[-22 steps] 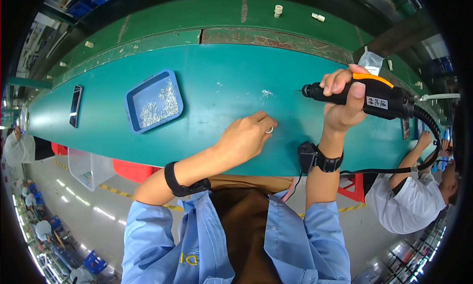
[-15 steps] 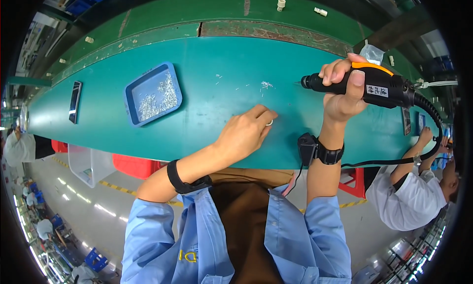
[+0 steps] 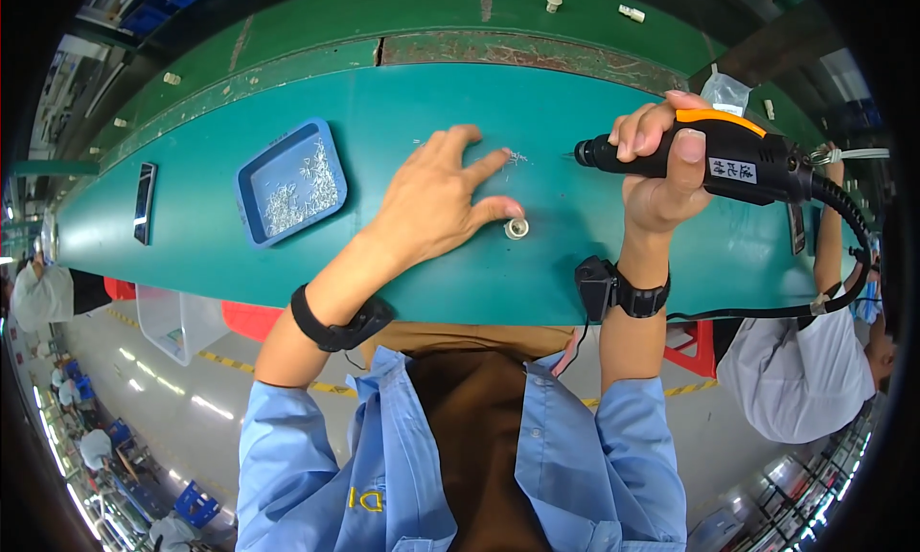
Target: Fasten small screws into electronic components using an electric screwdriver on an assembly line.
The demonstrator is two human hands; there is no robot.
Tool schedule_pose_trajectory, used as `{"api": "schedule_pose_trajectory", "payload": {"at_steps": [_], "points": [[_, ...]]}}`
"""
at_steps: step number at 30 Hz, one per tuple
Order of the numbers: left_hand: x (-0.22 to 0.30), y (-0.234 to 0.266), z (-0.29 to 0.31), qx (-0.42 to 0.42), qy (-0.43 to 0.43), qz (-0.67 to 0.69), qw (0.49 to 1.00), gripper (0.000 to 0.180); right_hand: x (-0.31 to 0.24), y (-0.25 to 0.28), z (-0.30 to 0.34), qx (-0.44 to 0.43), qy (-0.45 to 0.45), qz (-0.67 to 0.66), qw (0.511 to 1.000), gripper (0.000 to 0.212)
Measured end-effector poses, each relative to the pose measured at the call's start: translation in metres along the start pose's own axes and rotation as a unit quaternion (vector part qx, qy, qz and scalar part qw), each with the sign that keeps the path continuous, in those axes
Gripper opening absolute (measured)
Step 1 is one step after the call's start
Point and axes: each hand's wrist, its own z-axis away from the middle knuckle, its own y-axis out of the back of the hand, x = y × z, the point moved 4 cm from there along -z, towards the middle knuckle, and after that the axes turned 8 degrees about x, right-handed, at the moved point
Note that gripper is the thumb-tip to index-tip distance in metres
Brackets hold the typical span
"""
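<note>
My left hand [image 3: 422, 202] is over the green table with its fingers spread and holds nothing. Its index fingertip reaches a small scatter of silvery screws [image 3: 518, 157]. A small, round, pale fitting [image 3: 517, 228] with an open top stands on the table just below my left thumb tip. In my right hand [image 3: 661, 183] is a black electric screwdriver [image 3: 743, 159] with an orange strip. It lies level above the table, its thin bit pointing left toward the loose screws.
A blue tray [image 3: 273, 176] of small screws sits to the left, with a phone [image 3: 145, 203] beyond it. Pale fittings [image 3: 555, 0] stand on the far green ledge. The screwdriver's black cable [image 3: 843, 207] loops down at the right, near a co-worker in white [image 3: 795, 379].
My left hand has let go of the pale fitting, which now stands on the table. The fingers have spread and moved up toward the loose screws. My right hand has barely moved.
</note>
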Motion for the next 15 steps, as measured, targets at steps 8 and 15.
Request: {"api": "schedule_pose_trajectory", "payload": {"at_steps": [8, 15], "points": [[-0.005, -0.02, -0.009, 0.048, -0.085, -0.107, 0.989, 0.066, -0.002, 0.004, 0.001, 0.008, -0.013, 0.011, 1.0, 0.041], [-0.024, 0.0, -0.002, 0.072, -0.01, -0.193, 0.979, 0.062, -0.002, 0.001, 0.004, -0.025, -0.018, -0.017, 0.999, 0.047]]}}
